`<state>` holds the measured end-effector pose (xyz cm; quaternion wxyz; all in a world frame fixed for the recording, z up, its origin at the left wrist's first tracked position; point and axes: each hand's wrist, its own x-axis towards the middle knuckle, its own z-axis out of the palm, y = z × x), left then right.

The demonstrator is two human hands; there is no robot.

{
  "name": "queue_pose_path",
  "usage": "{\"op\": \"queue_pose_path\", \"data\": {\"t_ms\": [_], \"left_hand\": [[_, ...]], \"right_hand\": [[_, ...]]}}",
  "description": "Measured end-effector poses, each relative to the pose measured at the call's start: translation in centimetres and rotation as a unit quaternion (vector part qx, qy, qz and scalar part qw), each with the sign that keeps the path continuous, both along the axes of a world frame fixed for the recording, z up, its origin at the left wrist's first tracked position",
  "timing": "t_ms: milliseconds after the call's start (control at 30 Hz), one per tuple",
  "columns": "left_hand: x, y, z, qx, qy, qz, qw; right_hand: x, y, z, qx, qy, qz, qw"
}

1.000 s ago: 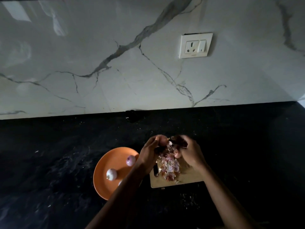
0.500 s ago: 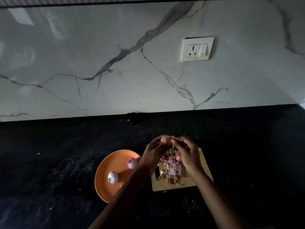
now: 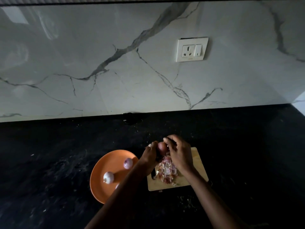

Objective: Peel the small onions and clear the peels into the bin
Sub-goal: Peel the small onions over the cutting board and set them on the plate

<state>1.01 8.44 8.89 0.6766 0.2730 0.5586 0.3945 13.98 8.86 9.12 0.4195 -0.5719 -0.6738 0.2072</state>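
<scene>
A white marble backsplash with grey veins (image 3: 115,63) fills the upper half of the view, carrying a cream wall socket with a switch (image 3: 192,49). Below it runs a black stone countertop (image 3: 49,154), flecked with pale scraps near the work area.

On the counter sits a round orange plate (image 3: 102,192), and just beside it on the right a pale wooden cutting board (image 3: 198,164). A loose heap of pink and white onion peels (image 3: 166,171) lies on the board, and a dark object at the board's left edge may be a knife, though it is too dim to tell.

The left hand (image 3: 151,156) has its fingers curled around a small reddish-brown onion (image 3: 162,147), held above the far edge of the board. The right hand (image 3: 179,152) is curled beside it, fingertips pinching at the top of that onion; whether it has hold of a strip of skin I cannot tell.

Two peeled pale onions (image 3: 128,163) rest well apart on the plate, with a third partly hidden under the left forearm.

By my reading the peeling is well under way, with one onion in hand. No bin is in view, so the peels on the board and the scraps on the counter are yet to be cleared.
</scene>
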Motion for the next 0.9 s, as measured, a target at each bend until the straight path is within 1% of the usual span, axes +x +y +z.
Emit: {"op": "queue_pose_path", "data": {"t_ms": [133, 200, 267, 367, 433, 500, 567, 633, 767, 833, 900], "left_hand": [[-0.2, -0.3, -0.1, 0.000, 0.004, -0.012, 1.000], [-0.4, -0.3, 0.1, 0.007, 0.012, -0.018, 1.000], [-0.5, -0.1, 0.1, 0.019, -0.005, -0.023, 1.000], [-0.8, 0.0, 0.5, 0.049, -0.022, -0.024, 0.998], [-0.8, -0.1, 0.7, 0.080, -0.027, -0.034, 0.996], [-0.8, -0.2, 0.5, 0.091, -0.045, -0.023, 0.995], [-0.9, -0.2, 0.6, 0.091, -0.055, -0.013, 0.994], [-0.7, -0.1, 0.7, 0.092, -0.056, -0.010, 0.994], [-0.5, 0.0, 0.6, 0.099, -0.094, 0.007, 0.991], [-0.3, 0.1, 0.7, 0.098, -0.101, 0.009, 0.990], [-0.2, 0.1, 0.7, 0.083, -0.113, 0.014, 0.990]], "right_hand": [[0.0, 0.0, 0.2, -0.078, 0.027, 0.005, 0.997], [0.4, 0.2, 0.4, -0.099, 0.037, -0.006, 0.994], [0.8, 0.4, 0.3, -0.115, 0.049, -0.018, 0.992], [1.1, 1.0, 0.2, -0.163, 0.084, -0.054, 0.981], [1.3, 1.3, 0.5, -0.181, 0.101, -0.062, 0.976], [1.3, 1.2, 1.1, -0.187, 0.121, -0.022, 0.975], [1.2, 1.1, 1.2, -0.196, 0.155, 0.038, 0.968], [1.2, 1.1, 0.9, -0.205, 0.172, 0.066, 0.961], [0.7, 0.7, 0.4, -0.175, 0.230, 0.047, 0.956], [0.5, 0.5, 0.3, -0.133, 0.218, 0.015, 0.967], [0.3, 0.3, 0.1, -0.086, 0.170, -0.022, 0.981]]}}
